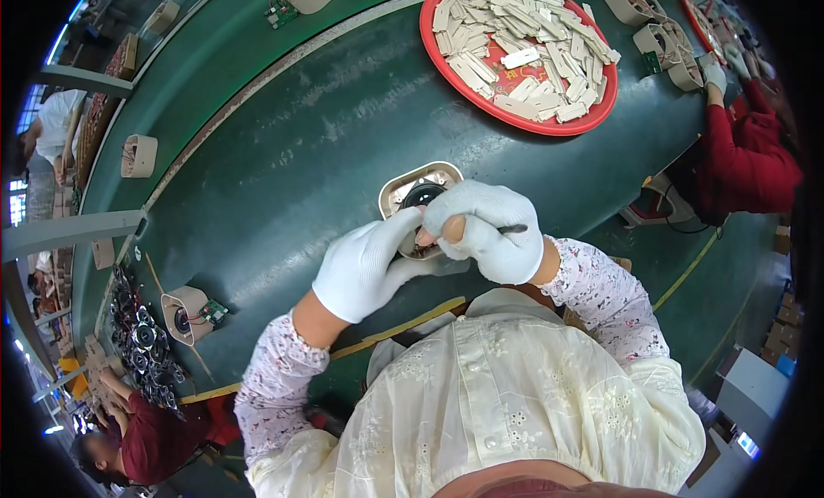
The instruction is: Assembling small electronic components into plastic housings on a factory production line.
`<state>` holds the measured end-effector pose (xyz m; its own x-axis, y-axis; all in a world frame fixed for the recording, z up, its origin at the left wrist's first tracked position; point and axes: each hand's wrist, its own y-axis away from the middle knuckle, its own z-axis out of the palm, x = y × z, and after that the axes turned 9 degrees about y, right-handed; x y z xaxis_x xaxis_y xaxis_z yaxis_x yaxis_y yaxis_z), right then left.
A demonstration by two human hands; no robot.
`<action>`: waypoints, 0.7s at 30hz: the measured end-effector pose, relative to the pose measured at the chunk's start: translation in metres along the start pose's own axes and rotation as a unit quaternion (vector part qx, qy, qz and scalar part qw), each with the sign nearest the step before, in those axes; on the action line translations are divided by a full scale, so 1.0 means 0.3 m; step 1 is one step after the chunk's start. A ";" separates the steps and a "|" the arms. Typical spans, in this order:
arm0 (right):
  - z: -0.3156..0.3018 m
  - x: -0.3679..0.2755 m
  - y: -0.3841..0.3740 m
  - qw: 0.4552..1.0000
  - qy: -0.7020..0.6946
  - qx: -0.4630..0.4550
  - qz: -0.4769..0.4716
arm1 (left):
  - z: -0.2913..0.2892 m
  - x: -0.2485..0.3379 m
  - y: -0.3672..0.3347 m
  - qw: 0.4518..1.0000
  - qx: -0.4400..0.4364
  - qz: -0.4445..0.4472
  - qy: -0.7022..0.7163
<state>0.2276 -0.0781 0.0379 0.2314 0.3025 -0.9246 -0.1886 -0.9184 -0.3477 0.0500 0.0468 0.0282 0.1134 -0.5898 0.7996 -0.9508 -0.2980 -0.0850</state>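
Observation:
In front of me on the green table is a cream plastic housing (396, 186), rounded and open on top, with a black round speaker (422, 194) inside. My left hand (365, 270), in a white glove with bare fingertips showing nearby, closes around the housing's near-left side. Over its near-right part bends my right hand (493, 232), also white-gloved, its fingers pinched together. Some fingertips are bare. A small dark tip (514, 228) sticks out beside the right hand's fingers; what they pinch is hidden. The near part of the housing is mostly covered by both hands.
A red round tray (549, 130) heaped with cream plastic strips (519, 58) stands at the far right. At left lie a pile of black speakers (146, 335) and another housing (184, 316) with a green circuit board. Co-workers in red (751, 167) sit at both sides.

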 end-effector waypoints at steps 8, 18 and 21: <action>-0.004 -0.020 0.001 1.000 -0.019 0.006 0.022 | 0.029 -0.078 0.013 0.989 0.002 0.129 -0.071; -0.573 0.143 -0.131 0.809 0.561 0.109 0.136 | 0.086 -0.031 0.077 0.991 0.075 0.098 -0.055; -0.560 0.170 -0.205 0.760 0.630 -0.022 0.157 | 0.083 -0.040 0.084 0.991 0.073 0.096 -0.052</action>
<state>0.4114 -0.0491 0.0380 0.9173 -0.3924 -0.0681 -0.3978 -0.9110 -0.1083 0.0320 0.0276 0.0017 -0.0284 -0.7181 0.6954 -0.9065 -0.2747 -0.3206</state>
